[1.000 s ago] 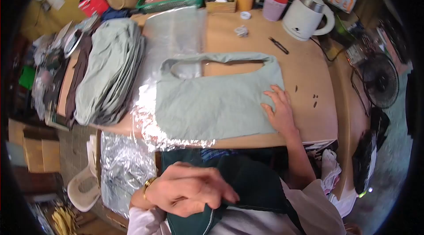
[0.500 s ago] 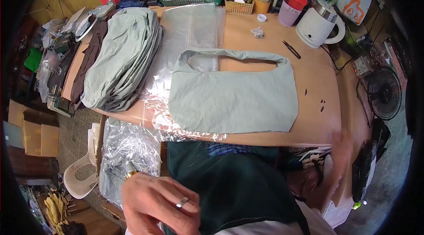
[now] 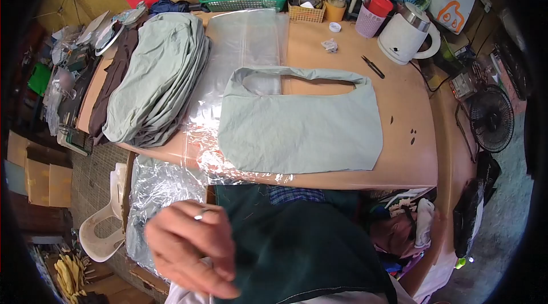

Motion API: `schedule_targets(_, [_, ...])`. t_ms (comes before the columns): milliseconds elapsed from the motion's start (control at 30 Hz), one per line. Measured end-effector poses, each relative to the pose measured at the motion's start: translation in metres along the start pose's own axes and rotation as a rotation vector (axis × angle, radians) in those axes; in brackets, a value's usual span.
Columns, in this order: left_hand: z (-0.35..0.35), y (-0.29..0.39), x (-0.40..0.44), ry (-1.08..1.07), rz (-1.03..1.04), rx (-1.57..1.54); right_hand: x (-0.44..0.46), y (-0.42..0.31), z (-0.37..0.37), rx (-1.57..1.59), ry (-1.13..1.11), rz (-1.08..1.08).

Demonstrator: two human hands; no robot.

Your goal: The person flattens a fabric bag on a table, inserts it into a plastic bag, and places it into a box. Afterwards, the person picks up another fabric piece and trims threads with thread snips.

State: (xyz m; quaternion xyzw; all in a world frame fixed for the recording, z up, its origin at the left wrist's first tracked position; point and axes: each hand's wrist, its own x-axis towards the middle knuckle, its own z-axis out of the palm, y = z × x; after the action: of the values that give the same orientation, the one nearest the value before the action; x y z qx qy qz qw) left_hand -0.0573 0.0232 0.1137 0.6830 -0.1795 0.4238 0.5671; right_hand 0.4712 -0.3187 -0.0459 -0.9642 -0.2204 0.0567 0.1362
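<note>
A pale green shoulder bag point(image 3: 299, 127) lies flat on the brown table, its strap loop pointing to the far side. My left hand point(image 3: 191, 247), a ring on one finger, is in front of the dark green apron point(image 3: 297, 247), below the table edge. Its fingers are curled together, and anything inside them is hidden. At the right, beyond the table's near corner, my right hand point(image 3: 436, 227) is smeared and faint, away from the bag. Clear plastic sheets point(image 3: 242, 41) lie left of the bag and partly under it. Further left is a pile of similar green cloth point(image 3: 160, 70).
A white kettle point(image 3: 405, 33), a pink cup point(image 3: 368, 21), black snips point(image 3: 373, 67) and crumpled paper point(image 3: 329, 45) are on the table's far right. A green basket point(image 3: 245, 3) stands at the back. A fan point(image 3: 492, 118) is at right, a white chair point(image 3: 103, 230) at lower left.
My right hand has left the bag's right side and moved right and down, off the table. My left hand has moved left, its fingers still curled. The bag stays flat on the table.
</note>
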Motion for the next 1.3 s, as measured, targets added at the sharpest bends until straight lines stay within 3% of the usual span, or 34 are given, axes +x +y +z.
schedule_targets(33, [-0.002,0.008,-0.001,0.014,0.013,-0.004,-0.003,-0.01,0.002,0.006,-0.024,-0.02])
schedule_targets(67, [-0.007,0.015,-0.011,-0.009,-0.028,-0.002,0.013,0.04,0.04,-0.082,-0.062,-0.218])
schedule_targets(100, [-0.008,0.021,-0.014,-0.017,-0.026,-0.002,0.007,0.03,0.037,-0.076,-0.059,-0.214])
schedule_targets(167, [-0.008,0.029,-0.017,0.033,-0.086,-0.001,-0.001,0.009,0.024,-0.359,-0.052,-0.115])
schedule_targets(233, [-0.004,0.023,-0.027,0.029,-0.091,0.016,0.013,0.018,0.006,-0.398,0.021,-0.201])
schedule_targets(300, [0.012,0.005,-0.032,0.409,-0.075,0.009,0.004,-0.051,-0.047,0.412,-0.524,-0.2])
schedule_targets(367, [0.02,-0.019,-0.015,0.426,-0.423,0.145,-0.023,-0.14,-0.07,0.763,-0.821,-0.346])
schedule_targets(400, [0.027,-0.035,-0.003,0.429,-0.576,0.174,-0.044,-0.184,-0.066,0.932,-0.867,-0.419])
schedule_targets(433, [0.04,-0.056,0.01,0.442,-0.681,0.136,-0.066,-0.225,-0.06,1.1,-0.908,-0.496])
schedule_targets(467, [0.05,-0.071,0.011,0.315,-0.663,0.095,-0.085,-0.252,-0.051,1.215,-1.019,-0.425])
schedule_targets(567, [0.051,-0.07,0.02,0.009,-0.519,0.246,-0.118,-0.322,-0.047,1.078,-1.356,-0.648])
schedule_targets(667, [0.048,-0.038,0.032,0.189,-0.444,0.186,-0.113,-0.356,-0.057,1.088,-1.527,-1.127])
schedule_targets(833, [0.06,0.006,0.044,0.211,-0.09,0.218,-0.141,-0.38,-0.078,1.394,-1.402,-1.503])
schedule_targets(1167, [0.036,0.036,0.053,0.198,0.26,0.782,-0.156,-0.386,-0.086,1.511,-1.208,-1.625])
schedule_targets(1300, [0.037,0.058,0.054,0.216,0.304,0.979,-0.158,-0.388,-0.088,1.521,-1.152,-1.649])
